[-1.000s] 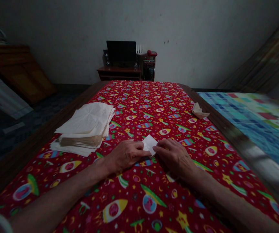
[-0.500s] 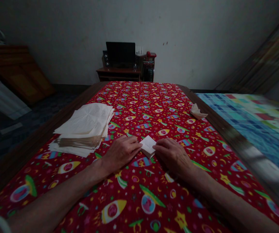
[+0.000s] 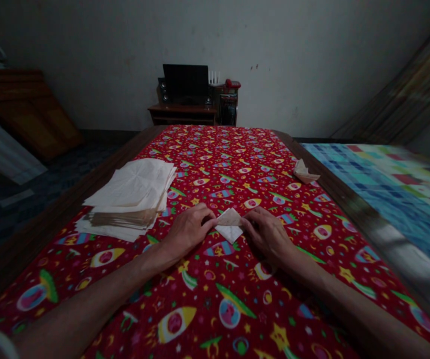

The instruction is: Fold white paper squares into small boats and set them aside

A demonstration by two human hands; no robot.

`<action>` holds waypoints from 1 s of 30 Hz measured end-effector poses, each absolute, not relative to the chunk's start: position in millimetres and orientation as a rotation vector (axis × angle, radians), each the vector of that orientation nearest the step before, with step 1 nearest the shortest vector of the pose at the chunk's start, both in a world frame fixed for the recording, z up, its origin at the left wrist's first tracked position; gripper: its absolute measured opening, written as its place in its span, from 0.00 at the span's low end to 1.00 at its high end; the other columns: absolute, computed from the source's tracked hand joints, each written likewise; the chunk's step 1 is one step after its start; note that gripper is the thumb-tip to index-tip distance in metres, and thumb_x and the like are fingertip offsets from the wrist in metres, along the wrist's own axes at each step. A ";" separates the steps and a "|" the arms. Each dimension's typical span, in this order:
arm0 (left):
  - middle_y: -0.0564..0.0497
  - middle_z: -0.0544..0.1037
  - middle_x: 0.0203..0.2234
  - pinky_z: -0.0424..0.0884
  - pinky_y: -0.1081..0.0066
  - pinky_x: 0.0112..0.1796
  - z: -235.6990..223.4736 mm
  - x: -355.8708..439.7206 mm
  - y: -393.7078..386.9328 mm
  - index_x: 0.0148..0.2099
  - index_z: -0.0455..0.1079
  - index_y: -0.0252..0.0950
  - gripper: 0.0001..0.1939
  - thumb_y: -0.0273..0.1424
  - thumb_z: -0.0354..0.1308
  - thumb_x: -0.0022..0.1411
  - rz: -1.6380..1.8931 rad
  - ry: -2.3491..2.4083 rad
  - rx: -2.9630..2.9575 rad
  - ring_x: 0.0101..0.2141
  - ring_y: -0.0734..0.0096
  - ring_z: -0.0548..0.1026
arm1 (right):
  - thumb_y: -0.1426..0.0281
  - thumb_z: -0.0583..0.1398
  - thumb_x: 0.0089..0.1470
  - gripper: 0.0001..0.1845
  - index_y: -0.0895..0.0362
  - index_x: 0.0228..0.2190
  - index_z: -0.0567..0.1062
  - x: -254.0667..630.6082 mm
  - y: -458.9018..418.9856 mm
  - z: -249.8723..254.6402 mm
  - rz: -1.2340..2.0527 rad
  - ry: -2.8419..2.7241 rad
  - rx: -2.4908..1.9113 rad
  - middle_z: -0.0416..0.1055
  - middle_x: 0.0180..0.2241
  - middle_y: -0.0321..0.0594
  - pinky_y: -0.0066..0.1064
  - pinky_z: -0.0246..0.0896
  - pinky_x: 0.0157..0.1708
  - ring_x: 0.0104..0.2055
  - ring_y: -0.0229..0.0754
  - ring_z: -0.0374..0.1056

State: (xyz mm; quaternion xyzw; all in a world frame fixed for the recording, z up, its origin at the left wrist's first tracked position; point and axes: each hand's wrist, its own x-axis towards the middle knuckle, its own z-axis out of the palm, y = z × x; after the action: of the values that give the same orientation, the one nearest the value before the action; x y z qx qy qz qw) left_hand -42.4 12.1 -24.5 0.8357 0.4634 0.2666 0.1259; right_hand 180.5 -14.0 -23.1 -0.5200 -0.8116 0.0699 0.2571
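Observation:
A small folded square of white paper (image 3: pixel 230 232) lies on the red patterned tablecloth (image 3: pixel 222 279), one corner toward me, its upper flap lifted along the middle. My left hand (image 3: pixel 191 224) pinches its left corner between thumb and fingers. At the right corner, my right hand (image 3: pixel 264 228) grips the paper the same way. Left of my hands rests a thick stack of creased white paper sheets (image 3: pixel 136 184). Toward the table's right edge sits a folded paper piece (image 3: pixel 305 172) with raised points.
Past the table's far end stand a black monitor (image 3: pixel 185 84) and speakers on a brown desk (image 3: pixel 181 112), with a red telephone (image 3: pixel 233 84) beside them. A bed with a checked cover (image 3: pixel 390 199) adjoins on the right. Wooden cabinets (image 3: pixel 31 112) are at the left wall.
The paper's upper layer has been raised by both hands, so a crease now shows across its middle. Both hands have shifted slightly; the stack and the folded piece have stayed put.

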 end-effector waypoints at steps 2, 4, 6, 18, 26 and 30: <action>0.53 0.73 0.29 0.63 0.72 0.31 -23.6 -42.4 12.3 0.31 0.72 0.36 0.07 0.32 0.56 0.61 0.756 1.377 2.417 0.30 0.72 0.71 | 0.66 0.51 0.61 0.14 0.57 0.27 0.71 180.2 -13.1 -23.3 0.174 -2.209 -1.450 0.67 0.28 0.40 0.29 0.56 0.30 0.30 0.38 0.62; 0.53 0.72 0.29 0.63 0.72 0.31 -23.2 -42.9 13.0 0.31 0.72 0.36 0.07 0.32 0.57 0.60 0.751 1.385 2.414 0.30 0.72 0.71 | 0.65 0.52 0.61 0.14 0.57 0.27 0.70 180.6 -12.3 -23.6 0.157 -2.211 -1.465 0.67 0.29 0.40 0.29 0.56 0.31 0.31 0.39 0.62; 0.53 0.72 0.28 0.63 0.73 0.30 -23.2 -43.2 14.2 0.30 0.72 0.36 0.07 0.33 0.58 0.59 0.764 1.370 2.394 0.29 0.73 0.70 | 0.65 0.53 0.60 0.13 0.57 0.26 0.70 181.5 -11.4 -24.1 0.150 -2.209 -1.460 0.67 0.29 0.40 0.29 0.56 0.31 0.31 0.39 0.62; 0.53 0.70 0.28 0.64 0.73 0.29 -21.4 -37.2 11.3 0.26 0.71 0.35 0.10 0.34 0.58 0.58 0.782 1.398 2.332 0.29 0.74 0.70 | 0.66 0.54 0.58 0.12 0.56 0.25 0.69 179.5 -11.2 -20.8 0.144 -2.206 -1.525 0.66 0.28 0.38 0.28 0.52 0.28 0.28 0.37 0.61; 0.54 0.68 0.31 0.67 0.72 0.31 -18.0 -37.3 10.2 0.26 0.66 0.36 0.10 0.33 0.59 0.57 0.717 1.417 2.417 0.30 0.73 0.70 | 0.64 0.56 0.57 0.11 0.56 0.26 0.70 179.6 -7.2 -14.6 0.146 -2.234 -1.592 0.67 0.27 0.37 0.27 0.51 0.28 0.28 0.37 0.62; 0.54 0.68 0.32 0.67 0.71 0.31 -16.4 -36.4 10.0 0.26 0.67 0.36 0.09 0.33 0.59 0.57 0.673 1.452 2.420 0.30 0.72 0.71 | 0.63 0.56 0.57 0.12 0.56 0.26 0.71 180.4 -3.7 -11.9 0.177 -2.264 -1.639 0.68 0.28 0.38 0.27 0.50 0.28 0.29 0.37 0.63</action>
State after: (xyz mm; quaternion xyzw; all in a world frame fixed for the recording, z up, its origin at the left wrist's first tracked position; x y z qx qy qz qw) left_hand -36.4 10.0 -16.4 0.8281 0.4968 0.2304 0.1199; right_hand 180.4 -3.7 -11.9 -0.5768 -0.7966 0.0623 0.1696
